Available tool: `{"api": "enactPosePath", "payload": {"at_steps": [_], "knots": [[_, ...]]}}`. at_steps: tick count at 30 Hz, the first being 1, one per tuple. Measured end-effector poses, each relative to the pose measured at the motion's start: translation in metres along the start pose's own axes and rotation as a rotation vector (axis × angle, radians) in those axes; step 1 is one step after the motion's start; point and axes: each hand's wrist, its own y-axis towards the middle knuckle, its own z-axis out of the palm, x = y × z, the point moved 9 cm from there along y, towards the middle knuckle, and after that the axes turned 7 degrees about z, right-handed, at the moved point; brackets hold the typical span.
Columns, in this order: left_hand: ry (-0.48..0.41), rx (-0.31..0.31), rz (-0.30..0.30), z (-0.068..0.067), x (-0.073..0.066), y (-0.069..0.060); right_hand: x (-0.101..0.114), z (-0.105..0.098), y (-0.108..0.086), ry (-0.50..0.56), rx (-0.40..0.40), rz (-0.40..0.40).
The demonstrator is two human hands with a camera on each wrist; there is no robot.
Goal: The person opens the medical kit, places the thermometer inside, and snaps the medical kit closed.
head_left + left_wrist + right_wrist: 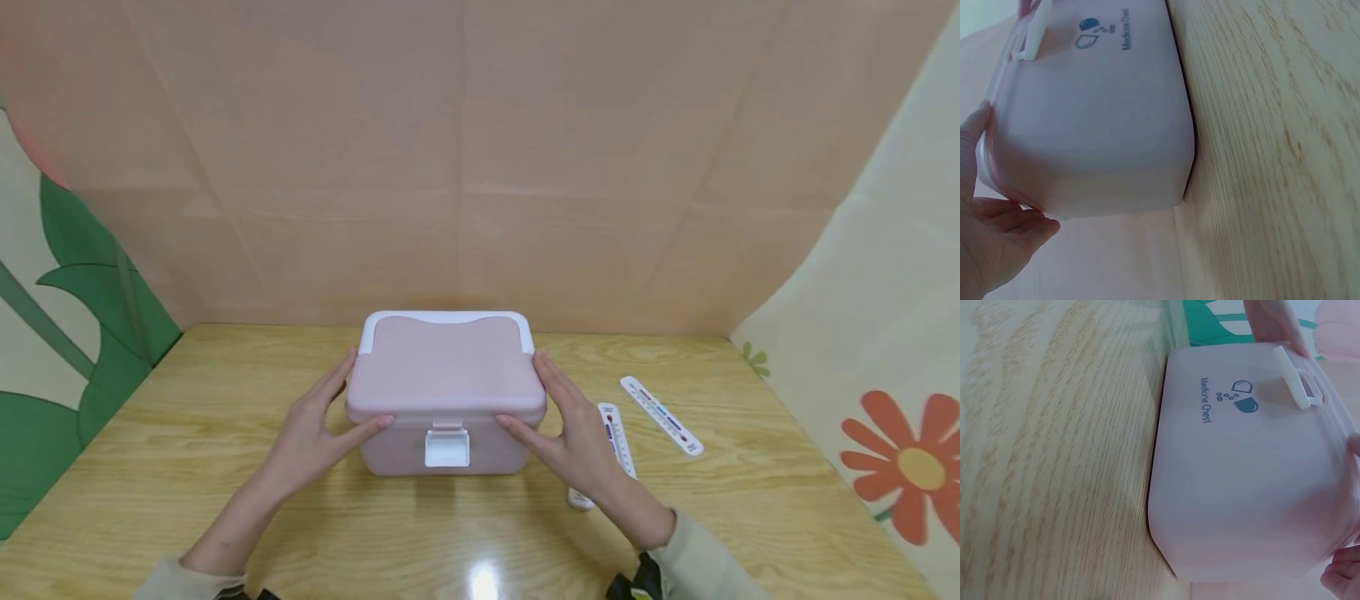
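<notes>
A pink box (pixel 447 375) with a white handle stands on the wooden table, its lid down and its white front latch (pixel 447 448) sticking out, lifted. "Medicine Chest" is printed on the box front (pixel 1104 112), also readable on the box (pixel 1241 469) in the right wrist view. My left hand (pixel 315 437) grips the lid's left side, thumb on the front edge and fingers along the side. On the other side my right hand (pixel 581 433) grips the lid the same way, thumb at the front right corner. Fingertips under the rim are partly hidden.
Right of the box lie a white thermometer strip (pixel 662 416) and a second strip (pixel 618 437), partly behind my right hand. A white end (pixel 580 500) shows under my right wrist. The wooden table (pixel 247 367) meets a tan backdrop (pixel 450 183) behind the box.
</notes>
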Motion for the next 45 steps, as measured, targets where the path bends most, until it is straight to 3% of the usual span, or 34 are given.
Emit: {"api": "enactPosePath", "payload": {"at_steps": [19,26,45], "knots": [[-0.006,-0.044,0.03,-0.001,0.0,0.001,-0.005,-0.002,0.002,0.033,-0.008,0.066],[0.03,-0.043,0.0,-0.003,0.0,0.002,-0.005,-0.003,0.004,0.048,-0.008,0.095],[-0.026,-0.099,-0.004,-0.012,-0.007,0.01,-0.004,-0.011,0.016,0.11,-0.018,0.179]]}}
